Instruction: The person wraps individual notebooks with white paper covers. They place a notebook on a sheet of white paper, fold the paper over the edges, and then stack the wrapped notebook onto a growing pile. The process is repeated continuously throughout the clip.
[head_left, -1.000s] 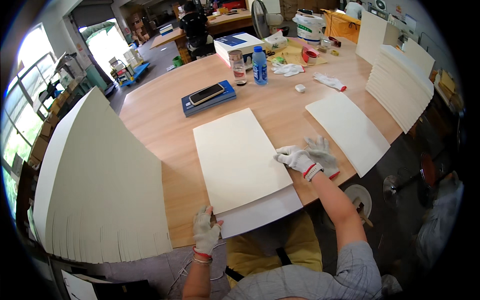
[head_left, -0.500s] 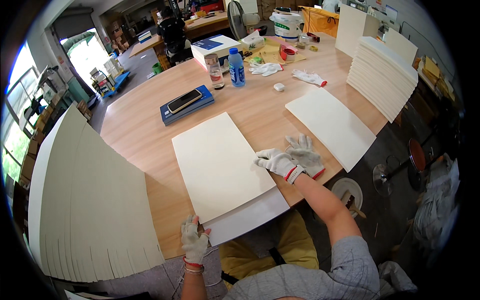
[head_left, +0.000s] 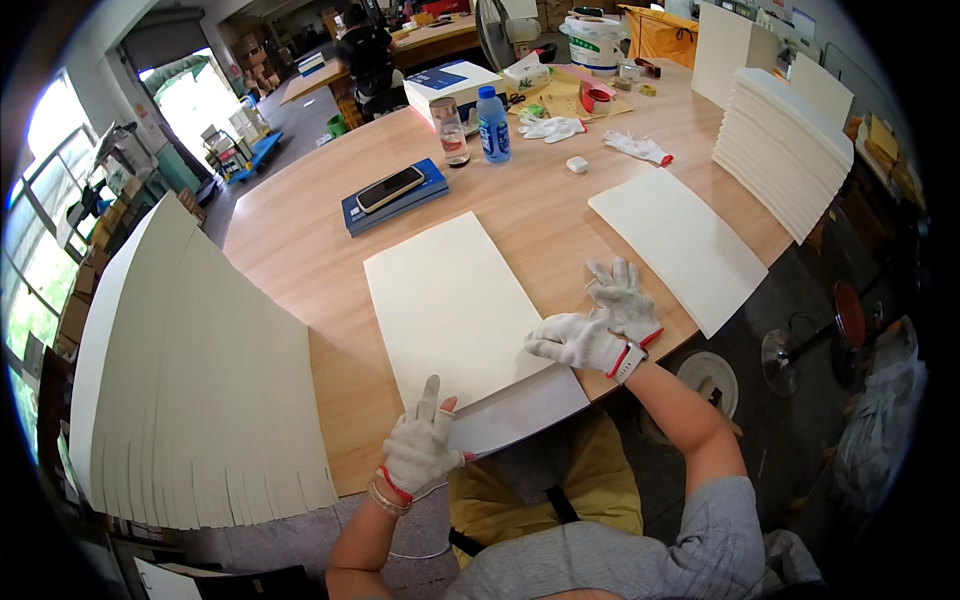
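A large cream sheet of card or thick paper [head_left: 450, 300] lies flat on the table in front of me. From under its near edge sticks out a white sheet [head_left: 520, 408]. My left hand [head_left: 420, 445], in a white work glove, is at the cream sheet's near left corner, fingers apart, the index finger stretched onto it. My gloved right hand [head_left: 578, 342] touches the right edge of the cream sheet; its fingers are drawn together, the tips at that edge. Just beyond it lies a loose glove [head_left: 622, 298] with a red cuff.
A tall fanned pile of cream sheets [head_left: 200, 390] stands on the left. On the right lie a white sheet [head_left: 680, 245] and a folded stack [head_left: 785, 150]. Farther back are a phone [head_left: 390, 188] on a blue box, a glass bottle [head_left: 450, 135], a blue bottle [head_left: 493, 125] and a bucket [head_left: 594, 45].
My left hand has moved right and away from me, from beside the sheet's near left corner onto it, its index finger now stretched out. My right hand stays by the right edge. The view has shifted slightly.
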